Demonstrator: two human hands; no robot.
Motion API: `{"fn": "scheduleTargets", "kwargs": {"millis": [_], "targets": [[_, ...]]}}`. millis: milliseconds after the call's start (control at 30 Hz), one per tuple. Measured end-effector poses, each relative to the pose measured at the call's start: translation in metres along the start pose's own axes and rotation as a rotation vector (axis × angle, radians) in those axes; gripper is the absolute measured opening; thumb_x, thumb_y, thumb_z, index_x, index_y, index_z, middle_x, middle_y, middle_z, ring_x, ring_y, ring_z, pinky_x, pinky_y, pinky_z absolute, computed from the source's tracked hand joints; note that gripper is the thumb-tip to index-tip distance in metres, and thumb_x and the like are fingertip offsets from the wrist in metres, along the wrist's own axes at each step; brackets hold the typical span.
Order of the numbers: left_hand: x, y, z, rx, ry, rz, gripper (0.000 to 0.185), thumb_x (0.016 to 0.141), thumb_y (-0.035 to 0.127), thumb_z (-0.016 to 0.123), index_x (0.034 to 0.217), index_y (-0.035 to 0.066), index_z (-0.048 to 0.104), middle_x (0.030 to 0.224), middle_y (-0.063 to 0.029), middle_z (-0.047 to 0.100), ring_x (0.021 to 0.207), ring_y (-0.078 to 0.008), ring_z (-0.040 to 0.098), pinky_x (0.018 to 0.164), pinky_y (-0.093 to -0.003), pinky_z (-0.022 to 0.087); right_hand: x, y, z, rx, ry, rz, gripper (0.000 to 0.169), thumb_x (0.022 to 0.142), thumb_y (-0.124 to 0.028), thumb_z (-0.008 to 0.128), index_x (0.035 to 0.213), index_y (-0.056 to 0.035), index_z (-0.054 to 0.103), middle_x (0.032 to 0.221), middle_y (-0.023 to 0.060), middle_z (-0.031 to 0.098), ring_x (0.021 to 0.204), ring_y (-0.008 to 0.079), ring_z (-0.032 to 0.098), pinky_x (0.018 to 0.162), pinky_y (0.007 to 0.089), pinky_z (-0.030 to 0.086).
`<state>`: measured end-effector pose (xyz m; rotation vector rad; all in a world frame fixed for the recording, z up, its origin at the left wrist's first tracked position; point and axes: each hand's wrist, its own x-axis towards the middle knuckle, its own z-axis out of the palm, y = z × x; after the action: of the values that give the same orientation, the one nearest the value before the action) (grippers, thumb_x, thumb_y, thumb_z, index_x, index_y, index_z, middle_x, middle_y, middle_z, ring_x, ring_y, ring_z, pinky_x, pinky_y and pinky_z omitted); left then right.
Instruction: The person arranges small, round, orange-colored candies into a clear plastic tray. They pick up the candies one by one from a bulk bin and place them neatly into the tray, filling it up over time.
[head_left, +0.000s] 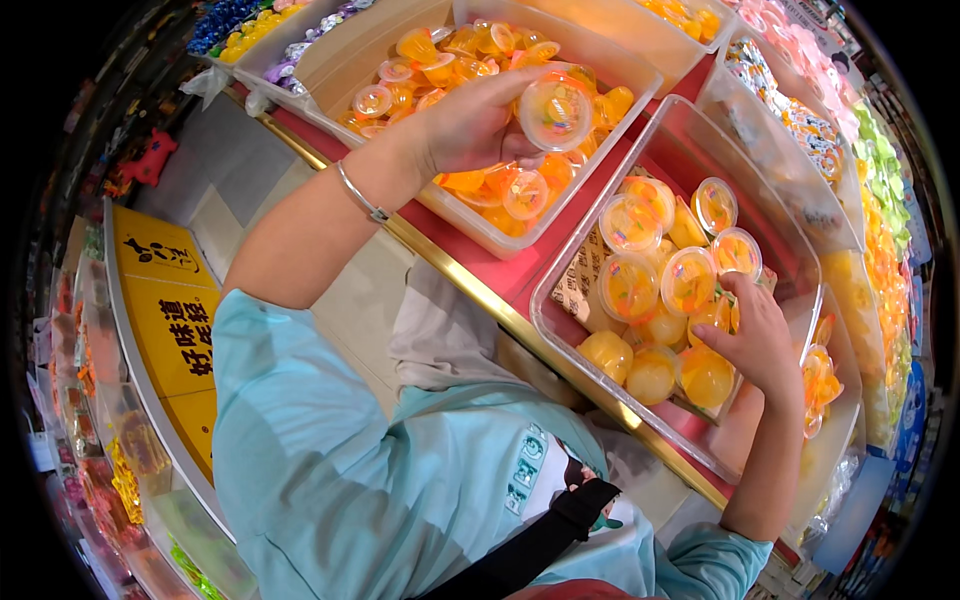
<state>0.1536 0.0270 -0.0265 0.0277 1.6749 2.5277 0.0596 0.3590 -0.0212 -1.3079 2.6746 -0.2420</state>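
Note:
My left hand (484, 124), with a metal bangle on its wrist, grips an orange jelly cup (556, 112) whose clear lid faces up. It is above a translucent plastic bin (491, 241) full of similar orange jelly cups (525, 193). My right hand (754, 330) reaches into a clear plastic bin (577, 375), thumb and fingers apart. Its fingertips are at the edge of a lidded jelly cup (736, 253), and its thumb is by other cups. Several more yellow-orange jelly cups (628, 286) are piled there, some lid up, some base up, on printed brown cardboard (576, 292).
A gold-edged red counter (480, 289) carries the bins. Translucent bins of wrapped sweets (810, 142) line the right, with a bin of yellow-orange jellies (821, 382) beside the clear bin. A yellow display panel with writing (169, 315) stands left, across the tiled floor (352, 300).

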Motion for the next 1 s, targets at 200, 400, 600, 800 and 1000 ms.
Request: {"fn": "scheduleTargets", "kwargs": {"millis": [200,400,600,800,1000], "targets": [[0.002,-0.001,0.011,0.526,-0.012,-0.052,0.028,0.085,0.029,0.049,0.102,0.007,0.05,0.098,0.0006,0.05,0.086,-0.0075,0.047,0.068,-0.0211,0.041,0.001,-0.006,-0.017,0.046,-0.322,0.095,0.057,0.062,-0.039,0.067,0.103,-0.0032,0.05,0.099,0.0136,0.055,0.094,0.0289,0.049,0.083,0.036,0.037],[0.001,0.0,0.015,0.64,-0.058,-0.04,0.023,0.082,0.021,0.05,0.099,0.007,0.051,0.096,0.002,0.049,0.088,-0.0048,0.043,0.074,-0.0191,0.035,-0.012,-0.009,-0.011,0.158,-0.329,-0.164,0.049,0.062,-0.035,0.066,0.099,-0.0061,0.05,0.093,0.0093,0.055,0.093,0.0262,0.051,0.081,0.0337,0.039],[0.009,-0.007,-0.005,0.464,0.081,0.019,0.023,0.085,0.018,0.043,0.101,0.005,0.052,0.096,-0.0018,0.051,0.094,-0.0084,0.046,0.079,-0.021,0.037,-0.005,0.015,-0.024,0.081,-0.249,0.223,0.032,0.067,-0.031,0.062,0.086,-0.0074,0.051,0.077,0.0098,0.056,0.076,0.0251,0.055,0.066,0.034,0.043],[0.006,-0.011,0.009,0.812,-0.031,-0.01,0.032,0.088,0.024,0.042,0.109,0.001,0.047,0.106,-0.007,0.05,0.099,-0.0149,0.047,0.088,-0.028,0.036,0.004,0.03,-0.018,0.21,0.136,0.336,0.026,0.073,-0.025,0.06,0.084,-0.0035,0.052,0.073,0.0102,0.057,0.07,0.0226,0.055,0.064,0.0329,0.043],[-0.011,0.001,-0.002,1.236,-0.26,-0.106,0.037,0.086,0.025,0.045,0.113,-0.001,0.045,0.11,-0.0103,0.047,0.106,-0.0206,0.043,0.092,-0.0312,0.033,0.009,0.031,-0.012,0.335,0.143,0.344,0.025,0.075,-0.027,0.059,0.083,-0.0029,0.055,0.074,0.0087,0.058,0.069,0.0192,0.054,0.065,0.0307,0.043]]}}
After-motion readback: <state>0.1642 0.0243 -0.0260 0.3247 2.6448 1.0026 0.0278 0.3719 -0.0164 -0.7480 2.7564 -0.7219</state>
